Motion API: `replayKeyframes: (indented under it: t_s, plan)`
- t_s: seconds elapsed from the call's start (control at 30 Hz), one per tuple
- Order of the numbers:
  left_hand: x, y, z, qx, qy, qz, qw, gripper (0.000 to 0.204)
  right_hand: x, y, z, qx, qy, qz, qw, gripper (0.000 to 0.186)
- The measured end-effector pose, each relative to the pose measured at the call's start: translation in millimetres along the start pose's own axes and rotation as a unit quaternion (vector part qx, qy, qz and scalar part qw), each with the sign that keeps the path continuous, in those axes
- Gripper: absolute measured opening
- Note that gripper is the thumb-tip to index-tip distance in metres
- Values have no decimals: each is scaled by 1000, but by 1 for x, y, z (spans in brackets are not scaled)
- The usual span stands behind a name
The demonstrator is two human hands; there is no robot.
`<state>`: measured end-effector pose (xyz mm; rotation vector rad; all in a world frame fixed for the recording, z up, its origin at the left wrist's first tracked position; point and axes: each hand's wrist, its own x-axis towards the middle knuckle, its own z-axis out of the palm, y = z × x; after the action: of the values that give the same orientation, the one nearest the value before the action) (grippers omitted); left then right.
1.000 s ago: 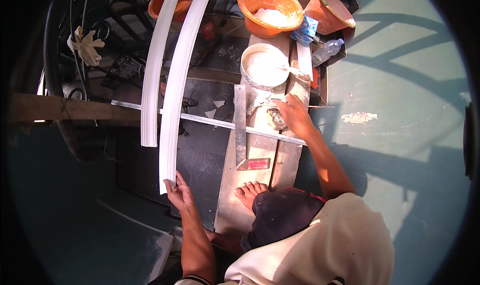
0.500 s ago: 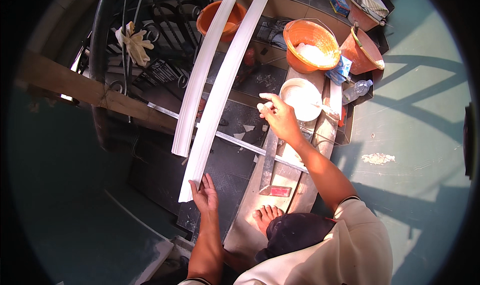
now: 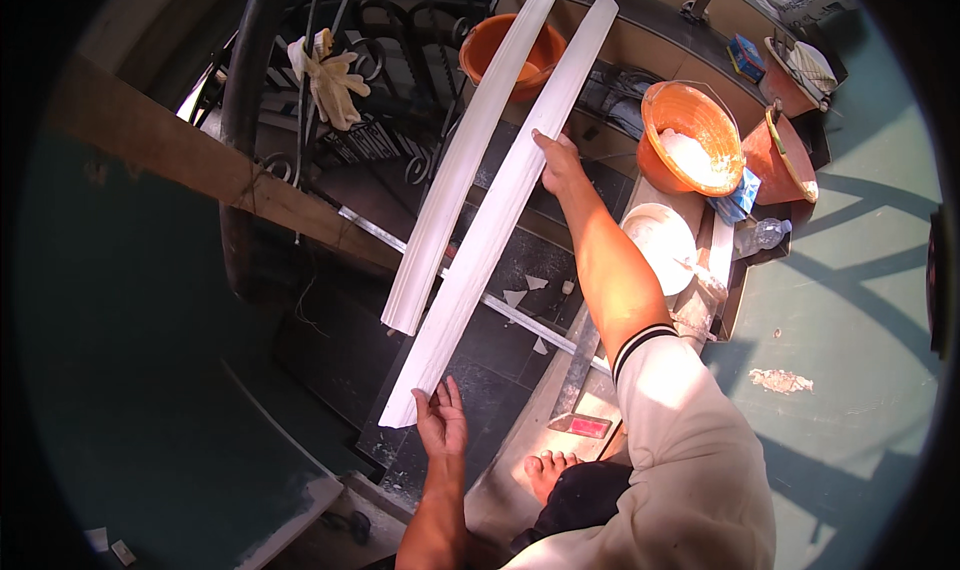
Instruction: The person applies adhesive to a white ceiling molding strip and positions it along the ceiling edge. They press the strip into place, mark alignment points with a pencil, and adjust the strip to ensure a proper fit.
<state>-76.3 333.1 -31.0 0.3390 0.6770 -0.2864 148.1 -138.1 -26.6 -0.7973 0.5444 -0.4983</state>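
Note:
Two long white cornice mouldings lie side by side, slanting away from me. My right hand (image 3: 563, 164) grips the right-hand moulding (image 3: 495, 225) along its right edge, past its middle. The thumb lies on the top face, and the other fingers are mostly hidden. At the near end of the same piece, my left hand (image 3: 442, 422) has its thumb against the edge and its fingers beside it, palm up. The left-hand moulding (image 3: 455, 185) is untouched. Both cross a thin metal bar (image 3: 535, 325).
A plank (image 3: 535, 425) by my foot bears a red-marked trowel-like tool (image 3: 580, 425). White paste fills a white bucket (image 3: 660, 245); an orange bucket (image 3: 690, 135) stands behind. Another orange bucket (image 3: 500, 55) sits beyond the mouldings. Gloves (image 3: 330, 85) hang on the railing (image 3: 250, 120).
My right hand has moved from beside the white bucket to the right-hand moulding and taken hold of it. My left hand stays at the near end. The whole view has shifted.

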Motion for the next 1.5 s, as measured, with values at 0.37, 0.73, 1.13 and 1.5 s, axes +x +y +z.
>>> replayKeyframes:
  t_s: [0.37,0.73,1.13,1.5]
  plan:
    - [0,142,49,-100,-196,247,944,57,-183,-72,139,143,-205,47,967,39]
    - [-94,85,208,11,-393,181,902,47,-352,-96,227,121,-411,42,903,32]
    - [-181,223,254,-24,-510,383,769,62,-378,-159,165,256,-230,-91,934,39]
    - [-283,352,304,150,-667,361,634,42,-437,-61,119,-185,-499,230,815,34]
